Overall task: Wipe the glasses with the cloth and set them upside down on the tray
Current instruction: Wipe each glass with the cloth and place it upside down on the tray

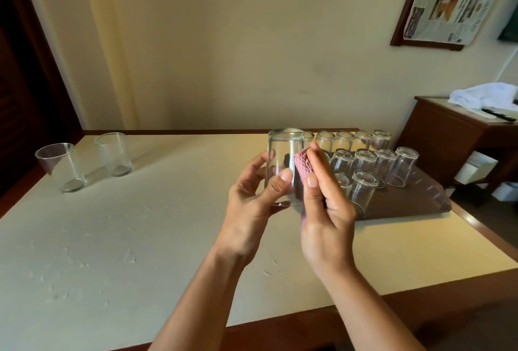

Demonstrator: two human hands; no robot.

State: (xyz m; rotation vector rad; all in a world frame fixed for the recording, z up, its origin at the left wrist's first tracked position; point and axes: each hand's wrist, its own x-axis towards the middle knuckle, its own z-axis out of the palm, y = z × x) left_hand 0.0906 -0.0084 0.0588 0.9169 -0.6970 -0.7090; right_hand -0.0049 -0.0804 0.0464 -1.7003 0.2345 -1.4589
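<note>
My left hand (252, 196) grips a clear glass (284, 154) upside down above the table, thumb on its near side and fingers round the far side. My right hand (325, 210) holds a folded pink cloth (302, 164) against the glass's right side. To the right lies a brown tray (406, 202) with several glasses (364, 188) standing upside down in rows. Two upright glasses, one nearer (61, 167) and one farther (113, 153), stand at the table's far left.
The cream-topped table (140, 224) has a wooden edge and meets the wall at the back. A wooden side cabinet (454, 131) at the right carries a white cloth (482, 95). A dark door (25, 70) is at the left.
</note>
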